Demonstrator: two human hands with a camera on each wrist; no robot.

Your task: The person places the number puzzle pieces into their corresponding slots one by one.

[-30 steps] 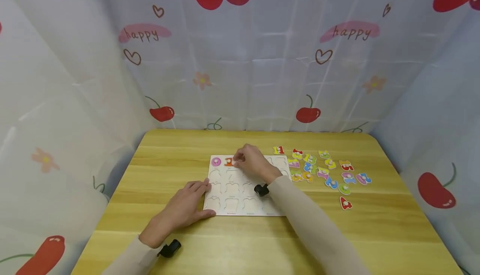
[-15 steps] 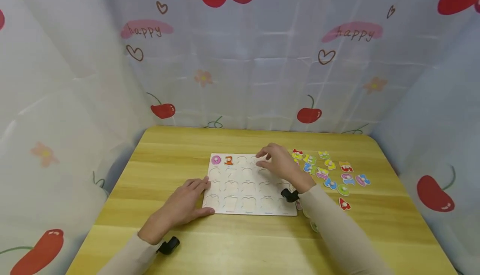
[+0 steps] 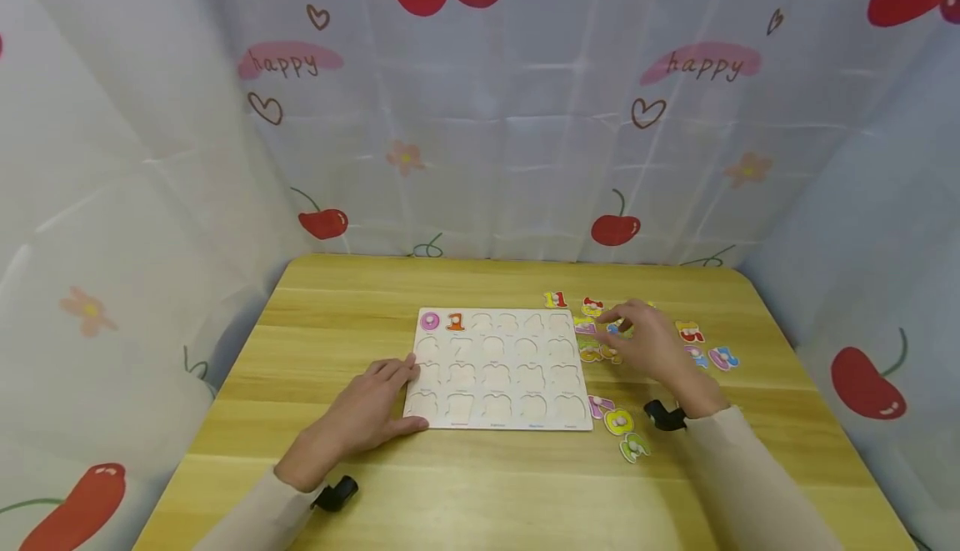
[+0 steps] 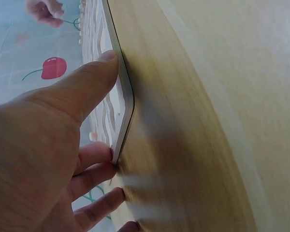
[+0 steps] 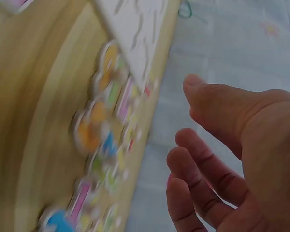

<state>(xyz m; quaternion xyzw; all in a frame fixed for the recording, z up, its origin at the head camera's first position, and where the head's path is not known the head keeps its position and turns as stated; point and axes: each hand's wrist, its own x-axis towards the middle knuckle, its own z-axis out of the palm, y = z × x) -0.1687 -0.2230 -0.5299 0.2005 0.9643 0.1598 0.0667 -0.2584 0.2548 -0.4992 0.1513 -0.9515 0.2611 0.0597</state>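
Pieces (image 3: 591, 353), not board (image 3: 512, 359), now lie below right hand (image 3: 647, 344).

L sleeve (image 3: 258, 518), R sleeve (image 3: 757, 480): plain, lt. beige, long. L wrist cam (image 3: 336, 493), R wrist cam (image 3: 665, 416): sm., blk, blocky.

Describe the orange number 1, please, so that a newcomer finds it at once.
On the wooden table lies a white board. In its far row, just right of the purple 0, sits the orange 1. Unlike its round neighbour, it is orange.
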